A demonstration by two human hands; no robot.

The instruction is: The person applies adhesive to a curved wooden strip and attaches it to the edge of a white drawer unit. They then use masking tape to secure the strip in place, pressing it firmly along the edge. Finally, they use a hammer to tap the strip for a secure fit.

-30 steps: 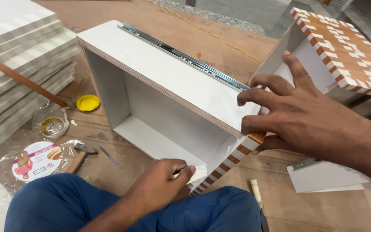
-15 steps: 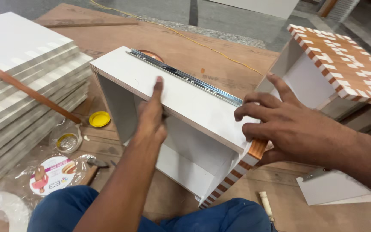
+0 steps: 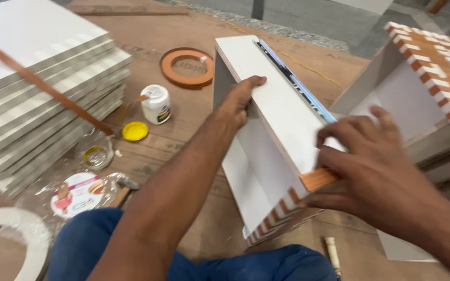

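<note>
Left hand (image 3: 238,101) flat, fingers straight, on the white drawer box (image 3: 277,109); right hand (image 3: 376,177) curled round its near corner; best held steady.

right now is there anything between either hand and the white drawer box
Nothing visible. The left hand already rests on the white drawer box top panel, and the right hand grips its near corner by the orange striped edge.
</note>
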